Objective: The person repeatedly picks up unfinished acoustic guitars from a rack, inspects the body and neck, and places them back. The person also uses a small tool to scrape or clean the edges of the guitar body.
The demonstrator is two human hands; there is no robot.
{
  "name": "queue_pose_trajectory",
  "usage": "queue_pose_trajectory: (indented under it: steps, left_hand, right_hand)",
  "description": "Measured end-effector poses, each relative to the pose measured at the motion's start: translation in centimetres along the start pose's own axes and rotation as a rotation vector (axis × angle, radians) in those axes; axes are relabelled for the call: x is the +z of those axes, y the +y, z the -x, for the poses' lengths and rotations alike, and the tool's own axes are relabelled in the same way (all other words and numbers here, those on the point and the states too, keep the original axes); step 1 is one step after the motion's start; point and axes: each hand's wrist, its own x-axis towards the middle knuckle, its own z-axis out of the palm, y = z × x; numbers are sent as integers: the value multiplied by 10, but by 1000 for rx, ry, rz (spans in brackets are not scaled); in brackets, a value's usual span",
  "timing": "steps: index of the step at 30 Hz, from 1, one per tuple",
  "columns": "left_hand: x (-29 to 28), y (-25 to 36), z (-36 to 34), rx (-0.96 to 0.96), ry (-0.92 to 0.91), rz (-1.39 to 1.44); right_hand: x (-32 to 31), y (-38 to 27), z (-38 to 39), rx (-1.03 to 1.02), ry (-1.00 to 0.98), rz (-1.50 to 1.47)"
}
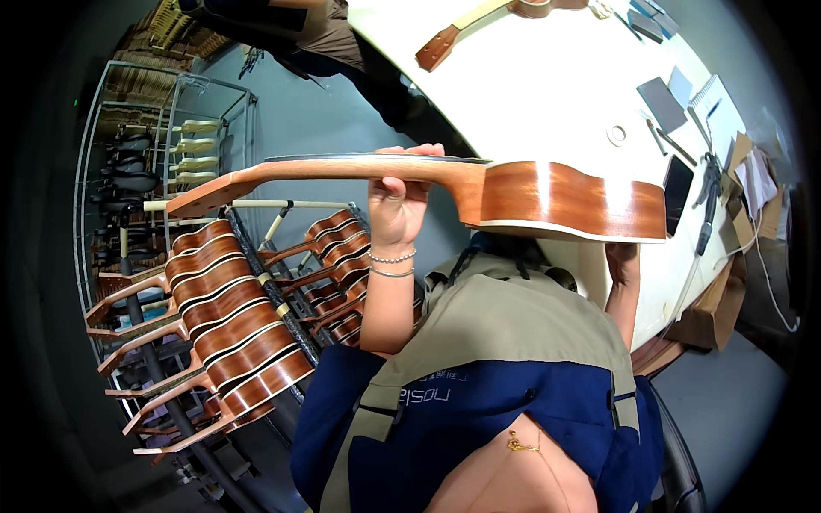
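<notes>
An unfinished-looking brown ukulele (573, 201) lies sideways across my view, its edge facing me and its plain headstock (205, 195) at the left. My left hand (400, 201) is wrapped round the pale neck, thumb on the near side and fingertips over the dark fretboard (342, 157). At the other end, my right hand (624, 261) holds the body from below; its fingers are mostly hidden behind the wood. No strings or tuning pegs can be made out.
Several ukuleles (235, 325) hang on a padded rack at the left. The white table (547, 94) carries another ukulele (440, 47), a phone (678, 192), a roll-shaped ring (616, 135), a notebook (723, 120) and a corded tool (705, 205). Another person's leg (333, 43) stands beyond the table.
</notes>
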Motion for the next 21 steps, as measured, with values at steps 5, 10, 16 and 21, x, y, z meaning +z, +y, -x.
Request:
queue_pose_trajectory:
  steps: [5, 10, 16, 21]
  left_hand:
    - [-5, -7, 2, 13, 21, 51]
    - [0, -6, 3, 11, 29, 63]
    - [0, -4, 4, 8, -3, 61]
    - [-3, -6, 4, -24, -39, 45]
  right_hand:
    - [15, -22, 8, -25, 110, 112]
    - [17, -20, 7, 37, 155, 9]
    - [26, -17, 7, -45, 63, 123]
    - [24, -19, 10, -124, 39, 167]
